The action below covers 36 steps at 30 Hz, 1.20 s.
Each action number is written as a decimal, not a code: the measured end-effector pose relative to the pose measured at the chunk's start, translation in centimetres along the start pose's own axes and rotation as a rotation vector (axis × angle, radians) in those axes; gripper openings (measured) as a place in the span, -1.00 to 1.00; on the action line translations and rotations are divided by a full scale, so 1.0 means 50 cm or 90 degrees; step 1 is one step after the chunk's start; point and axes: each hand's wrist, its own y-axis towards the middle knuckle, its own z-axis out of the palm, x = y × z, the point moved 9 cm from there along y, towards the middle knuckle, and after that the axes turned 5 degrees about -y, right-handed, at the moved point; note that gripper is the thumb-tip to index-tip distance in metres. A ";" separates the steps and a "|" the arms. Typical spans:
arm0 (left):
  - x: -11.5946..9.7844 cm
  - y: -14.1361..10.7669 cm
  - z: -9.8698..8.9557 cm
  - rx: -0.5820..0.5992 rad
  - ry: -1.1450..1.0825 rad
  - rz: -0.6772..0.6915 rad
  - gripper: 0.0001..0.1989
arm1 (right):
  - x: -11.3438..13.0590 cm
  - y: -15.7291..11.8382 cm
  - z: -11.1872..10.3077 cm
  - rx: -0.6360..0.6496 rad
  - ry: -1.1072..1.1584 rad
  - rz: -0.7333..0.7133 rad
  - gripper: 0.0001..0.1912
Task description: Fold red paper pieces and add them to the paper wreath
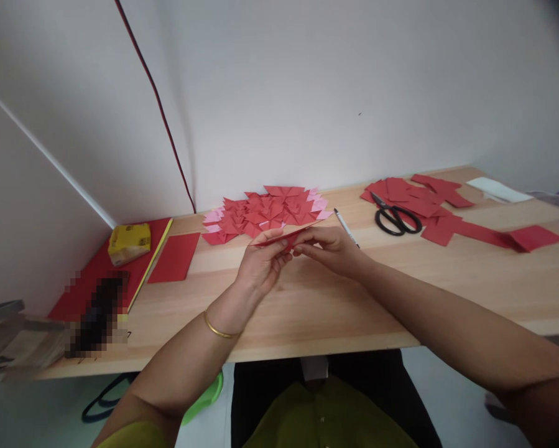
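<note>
Both hands hold one small piece of red paper (289,240) above the middle of the wooden table. My left hand (265,260) grips its left side, thumb on top and fingers beneath. The fingertips of my right hand (324,244) pinch its right side. The paper looks folded and is seen nearly edge-on, so its exact shape is partly hidden by the fingers. Just behind the hands lies a heap of folded red and pink paper pieces (265,210). A white pen (346,227) rests beyond my right hand.
Black-handled scissors (395,219) lie on a pile of red paper pieces (410,193) at the right. A white sheet (498,189) is at the far right. On the left are a red sheet (174,257), a yellow package (130,242) and a yellow strip (151,264). A wall stands behind.
</note>
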 end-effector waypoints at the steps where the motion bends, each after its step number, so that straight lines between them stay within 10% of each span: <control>1: -0.001 0.000 0.002 0.007 -0.002 0.004 -0.68 | -0.002 0.000 0.001 -0.001 0.011 0.013 -0.81; 36: 0.008 -0.004 0.016 0.054 0.011 -0.002 -0.68 | -0.029 -0.003 0.021 -0.044 0.202 0.175 -0.86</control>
